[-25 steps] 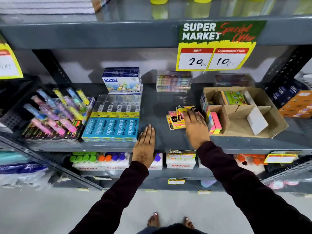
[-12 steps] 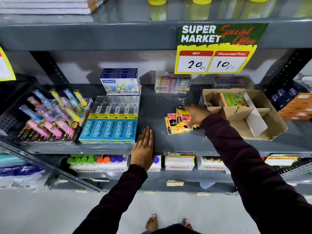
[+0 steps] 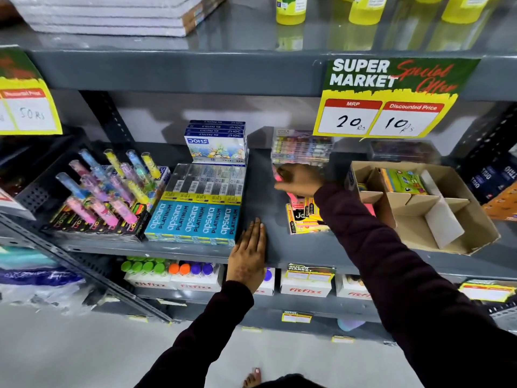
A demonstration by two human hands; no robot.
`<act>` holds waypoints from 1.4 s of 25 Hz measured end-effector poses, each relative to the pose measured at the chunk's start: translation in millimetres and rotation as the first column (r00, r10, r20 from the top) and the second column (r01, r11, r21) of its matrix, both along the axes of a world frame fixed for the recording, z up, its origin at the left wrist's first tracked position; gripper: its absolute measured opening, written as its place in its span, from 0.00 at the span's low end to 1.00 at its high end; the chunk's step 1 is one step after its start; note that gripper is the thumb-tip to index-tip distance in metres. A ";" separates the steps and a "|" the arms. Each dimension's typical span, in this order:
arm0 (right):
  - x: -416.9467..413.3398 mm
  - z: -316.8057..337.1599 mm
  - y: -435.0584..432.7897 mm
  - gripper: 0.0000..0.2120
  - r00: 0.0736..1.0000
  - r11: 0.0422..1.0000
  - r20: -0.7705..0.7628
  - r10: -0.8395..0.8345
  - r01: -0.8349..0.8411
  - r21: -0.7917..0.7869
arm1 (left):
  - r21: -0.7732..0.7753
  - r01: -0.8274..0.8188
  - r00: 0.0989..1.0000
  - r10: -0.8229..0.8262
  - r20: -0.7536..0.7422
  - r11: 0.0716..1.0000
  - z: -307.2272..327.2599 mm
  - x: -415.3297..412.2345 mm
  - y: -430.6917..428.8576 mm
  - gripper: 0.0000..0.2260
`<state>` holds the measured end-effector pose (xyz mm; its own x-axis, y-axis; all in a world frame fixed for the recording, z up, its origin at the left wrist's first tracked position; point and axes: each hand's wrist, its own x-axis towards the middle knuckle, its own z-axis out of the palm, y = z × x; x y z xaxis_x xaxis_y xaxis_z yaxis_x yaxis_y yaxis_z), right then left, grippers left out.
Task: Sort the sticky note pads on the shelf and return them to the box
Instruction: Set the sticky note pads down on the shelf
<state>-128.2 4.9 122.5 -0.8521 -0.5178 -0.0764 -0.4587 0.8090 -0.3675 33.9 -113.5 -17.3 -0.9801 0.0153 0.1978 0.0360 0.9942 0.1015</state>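
Several sticky note pads [image 3: 303,219] in yellow, black and pink packs lie in a loose pile on the grey shelf [image 3: 260,186], left of an open cardboard box [image 3: 475,236] with dividers. A green-and-yellow pad pack [image 3: 402,182] stands in the box's back compartment. My right hand [image 3: 300,179] is raised above the pile toward the shelf's back, fingers closed on a pink pad that shows only as a pink edge. My left hand [image 3: 249,253] rests flat on the shelf's front edge, holding nothing.
Blue Apsara pencil boxes [image 3: 195,217] and a Doms box stack [image 3: 216,142] sit left of my hands. Clear pen cases [image 3: 302,148] stand behind my right hand. A highlighter display [image 3: 103,189] fills the far left. A price sign [image 3: 391,99] hangs above.
My right hand has lifted off the pile and moved back and left, carrying a pink pad. The left hand has stayed on the shelf edge. The camera has moved closer.
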 end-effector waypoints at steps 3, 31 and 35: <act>-15.6 -11.8 -13.7 0.17 0.994 0.988 0.054 -0.092 0.098 -0.117 | 0.002 0.002 1.000 -0.002 0.019 1.000 1.8 -0.3 0.4 0.39; -10.6 -62.5 -42.7 0.27 0.998 0.991 0.013 0.069 -0.070 0.111 | -0.075 -0.016 0.999 0.019 0.046 0.997 5.0 0.8 2.3 0.38; -6.7 -57.1 -37.0 0.28 0.990 0.985 0.042 0.137 -0.140 0.101 | -0.087 -0.034 0.997 0.040 0.059 0.996 7.2 1.0 1.5 0.40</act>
